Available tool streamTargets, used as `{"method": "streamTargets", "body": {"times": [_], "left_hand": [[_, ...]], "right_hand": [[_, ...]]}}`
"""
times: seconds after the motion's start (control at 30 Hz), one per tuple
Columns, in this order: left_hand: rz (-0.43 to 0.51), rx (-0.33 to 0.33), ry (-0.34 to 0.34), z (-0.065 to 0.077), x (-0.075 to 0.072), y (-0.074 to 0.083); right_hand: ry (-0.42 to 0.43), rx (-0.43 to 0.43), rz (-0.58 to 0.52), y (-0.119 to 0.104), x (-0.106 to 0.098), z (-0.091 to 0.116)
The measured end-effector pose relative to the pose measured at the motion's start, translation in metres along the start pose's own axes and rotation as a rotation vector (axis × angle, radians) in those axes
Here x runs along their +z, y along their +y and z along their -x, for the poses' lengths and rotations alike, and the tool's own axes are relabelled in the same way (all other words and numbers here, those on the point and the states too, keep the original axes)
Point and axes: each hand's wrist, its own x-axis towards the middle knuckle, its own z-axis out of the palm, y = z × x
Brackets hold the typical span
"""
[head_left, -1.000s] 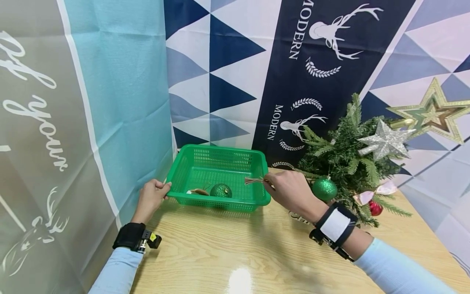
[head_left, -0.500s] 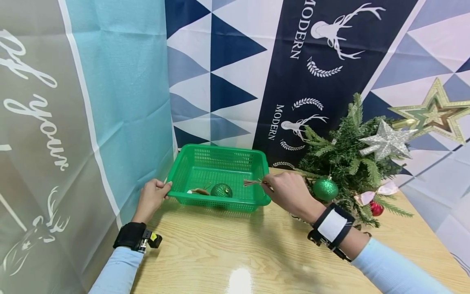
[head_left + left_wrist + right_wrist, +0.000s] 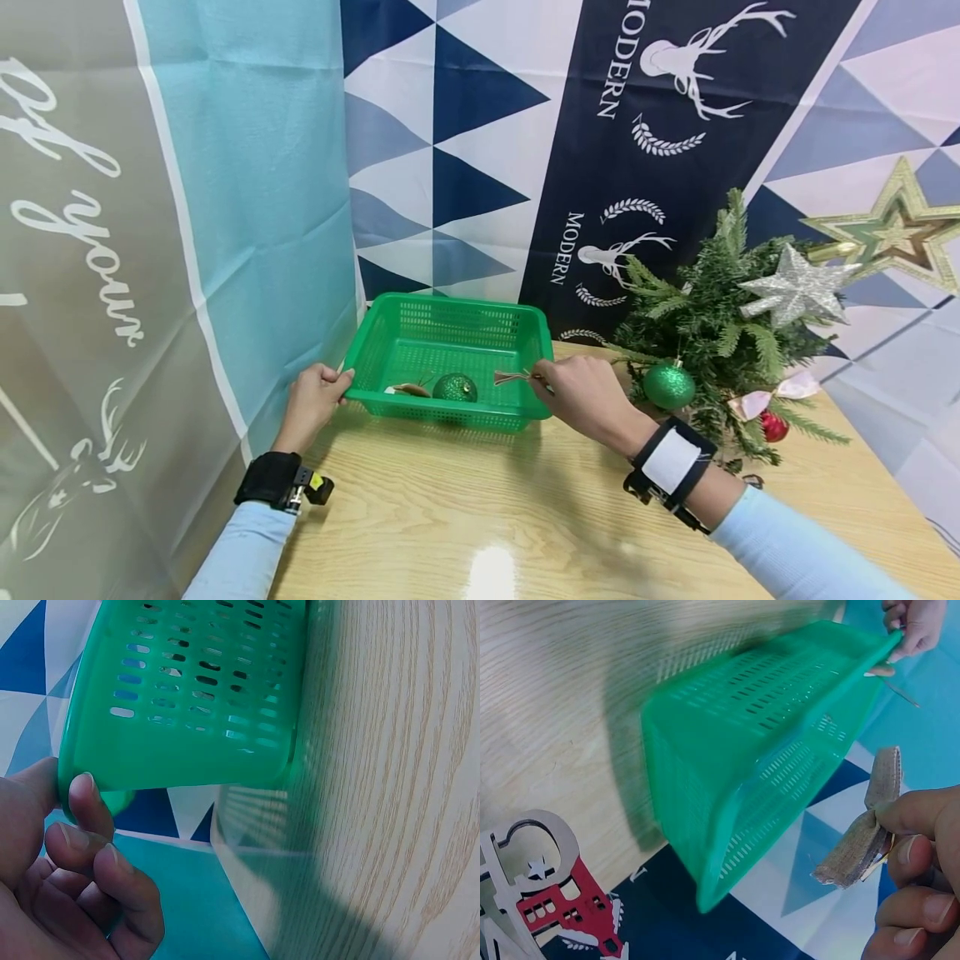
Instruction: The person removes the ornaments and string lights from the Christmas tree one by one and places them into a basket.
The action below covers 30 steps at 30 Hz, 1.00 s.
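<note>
The green plastic basket point(image 3: 450, 408), with slotted sides, stands on the wooden table. My left hand point(image 3: 311, 404) grips its near left corner; thumb and forefinger pinch the rim in the left wrist view. Between thumb and forefinger of my right hand point(image 3: 588, 400) is a brownish fabric ribbon bow point(image 3: 855, 840) with a gold tie. The bow hangs over the basket's right end in the head view. Inside the basket lie a glittery green Christmas ball point(image 3: 454, 387) and, left of it, a flat brown piece point(image 3: 411, 389), partly hidden by the near wall.
At the right stands a small Christmas tree point(image 3: 720, 333) with a silver star point(image 3: 795, 287), a gold star point(image 3: 896, 229), a green ball point(image 3: 669, 385), a pink bow and a red ball. A wooden cut-out with a red house point(image 3: 566, 907) lies near the basket. Patterned cloth hangs behind.
My right hand has moved slightly left with the bow, a little farther over the basket. The left hand keeps its grip on the rim, and the head view has shifted slightly.
</note>
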Motion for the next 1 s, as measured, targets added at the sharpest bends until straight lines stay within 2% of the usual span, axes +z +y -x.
{"method": "streamTargets", "body": {"times": [1.0], "left_hand": [[0.002,-0.001,0.003,-0.001,0.000,0.001]], "right_hand": [[-0.039,0.018,-0.037,-0.002,0.021,0.000]]}}
